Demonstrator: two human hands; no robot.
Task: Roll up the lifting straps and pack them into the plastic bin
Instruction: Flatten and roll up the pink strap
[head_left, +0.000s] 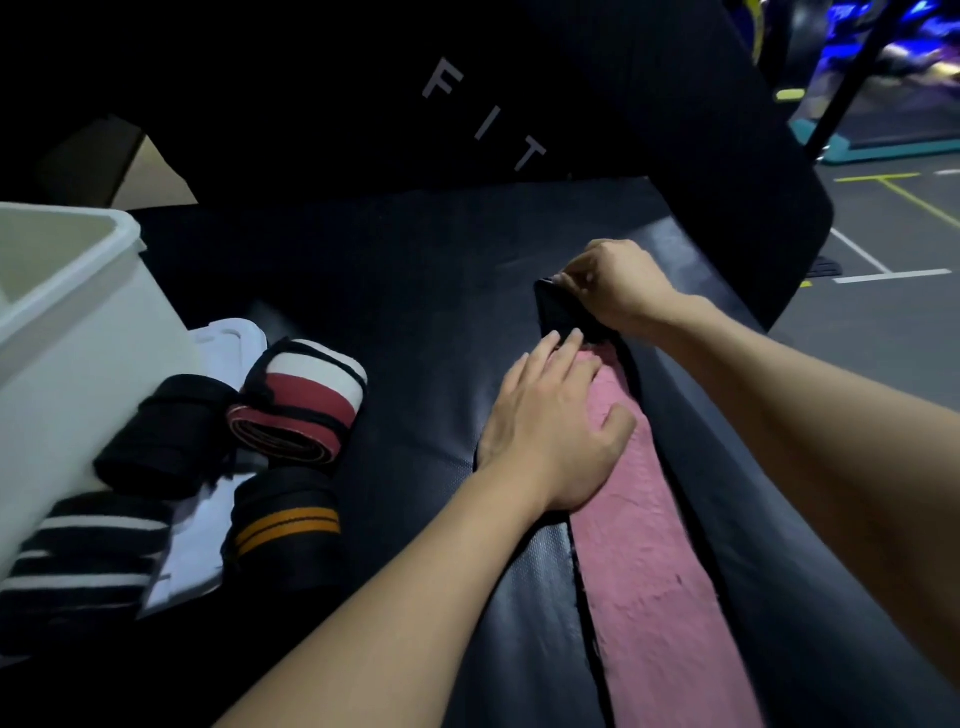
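A long pink lifting strap (649, 545) with black edges lies flat on the black padded mat (415, 312), running from the lower right toward the middle. My left hand (550, 431) lies flat on the strap, fingers straight, pressing it down. My right hand (618, 286) pinches the strap's black far end (563, 314), which is folded up. The white plastic bin (62, 332) stands at the left edge. Beside it lie several rolled straps: a red and white one (301, 400), a black one (166, 431), one with orange stripes (285, 525) and one with white stripes (88, 561).
A white lid or sheet (208, 514) lies under the rolled straps. A tall black pad printed with letters (483, 119) stands behind the mat. To the right the mat ends and a gym floor with painted lines (883, 228) shows.
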